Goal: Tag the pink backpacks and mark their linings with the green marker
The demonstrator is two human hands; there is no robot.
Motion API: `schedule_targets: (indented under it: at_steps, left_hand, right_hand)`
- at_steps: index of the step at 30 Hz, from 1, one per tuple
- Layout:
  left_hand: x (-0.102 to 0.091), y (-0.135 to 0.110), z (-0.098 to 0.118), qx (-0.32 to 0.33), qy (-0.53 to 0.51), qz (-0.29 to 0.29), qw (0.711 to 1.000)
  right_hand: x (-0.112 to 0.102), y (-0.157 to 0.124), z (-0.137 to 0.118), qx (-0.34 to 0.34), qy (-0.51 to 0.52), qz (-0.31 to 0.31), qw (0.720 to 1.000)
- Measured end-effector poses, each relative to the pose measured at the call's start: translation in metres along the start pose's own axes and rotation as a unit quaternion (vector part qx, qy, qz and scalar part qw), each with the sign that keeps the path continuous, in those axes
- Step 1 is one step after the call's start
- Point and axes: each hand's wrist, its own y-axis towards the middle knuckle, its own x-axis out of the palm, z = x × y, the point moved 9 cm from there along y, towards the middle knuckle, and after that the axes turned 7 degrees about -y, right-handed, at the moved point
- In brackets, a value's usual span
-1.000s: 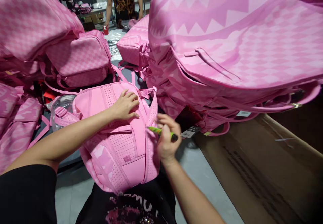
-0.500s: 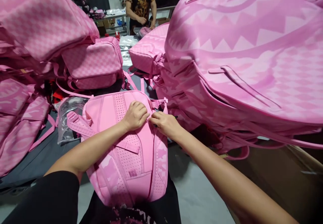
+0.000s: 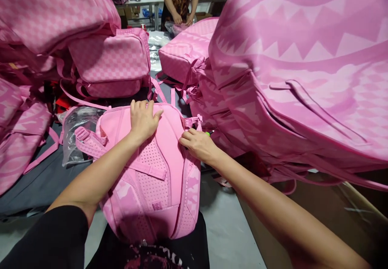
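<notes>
A pink backpack (image 3: 175, 147) leans over my lap against the table edge, its padded, dotted back panel and straps facing me. My left hand (image 3: 144, 120) lies on its upper back panel, fingers spread toward the top edge. At the bag's right side seam, near the strap top, my right hand (image 3: 197, 143) is closed. A small tool with a bright green part (image 3: 209, 133) and a dark tip sticks out behind that hand; its kind cannot be made out. Whether the right fingertips also pinch the fabric is hidden.
Large pink shark-mouth backpacks (image 3: 287, 58) are piled at right. Checkered pink backpacks (image 3: 112, 58) are stacked at left, by a clear plastic bag (image 3: 79, 133). Across the table, a person (image 3: 181, 2) handles something in clear plastic. A cardboard box (image 3: 303, 220) stands lower right.
My left hand has moved up and left across the back panel, and its fingers have spread. The right hand stays at the side seam; the tool's green part now shows more.
</notes>
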Motion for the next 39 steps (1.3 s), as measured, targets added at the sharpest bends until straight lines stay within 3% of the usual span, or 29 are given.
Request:
schedule_targets:
  at_steps: [5, 8, 12, 15, 16, 18, 20, 23, 25, 27, 33, 39]
  left_hand:
    - [-0.001, 0.000, 0.009, 0.001, 0.051, -0.085, 0.995]
    - [-0.013, -0.002, 0.017, 0.011, 0.074, -0.083, 0.994]
    - [-0.031, -0.009, 0.016, 0.020, 0.068, -0.083, 0.994]
    - [-0.036, -0.018, 0.009, 0.030, 0.026, -0.091, 0.995]
    - [-0.034, -0.020, 0.006, 0.037, 0.025, -0.095, 0.995]
    - [-0.028, -0.025, 0.006, 0.065, 0.025, -0.083, 0.994]
    - [-0.015, -0.034, 0.023, 0.145, -0.001, -0.106, 0.984]
    - [0.012, -0.056, 0.066, 0.282, -0.048, -0.217, 0.933]
    - [0.027, -0.061, 0.084, 0.310, -0.045, -0.272, 0.910]
    - [0.036, -0.057, 0.094, 0.309, -0.031, -0.290, 0.905]
    - [0.043, -0.068, 0.098, 0.311, -0.059, -0.331, 0.889]
    - [0.029, -0.088, 0.093, 0.336, -0.101, -0.232, 0.907]
  right_hand:
    - [-0.017, 0.015, 0.018, 0.082, -0.016, 0.075, 0.994]
    - [-0.021, 0.040, 0.030, 0.138, -0.037, 0.103, 0.984]
    - [-0.036, 0.073, 0.030, 0.220, -0.025, 0.086, 0.971]
    - [-0.055, 0.071, 0.027, 0.249, 0.029, 0.080, 0.965]
    - [-0.067, 0.062, 0.030, 0.265, 0.058, 0.115, 0.956]
    - [-0.093, 0.027, 0.042, 0.312, 0.129, 0.226, 0.914]
    - [-0.103, -0.017, 0.052, 0.368, 0.233, 0.300, 0.849]
    - [-0.079, -0.065, 0.050, 0.426, 0.455, 0.294, 0.724]
    - [-0.058, -0.079, 0.038, 0.437, 0.559, 0.290, 0.643]
    - [-0.043, -0.086, 0.027, 0.447, 0.579, 0.316, 0.604]
    - [-0.007, -0.092, 0.010, 0.500, 0.517, 0.386, 0.578]
    - [-0.004, -0.092, 0.000, 0.497, 0.398, 0.357, 0.683]
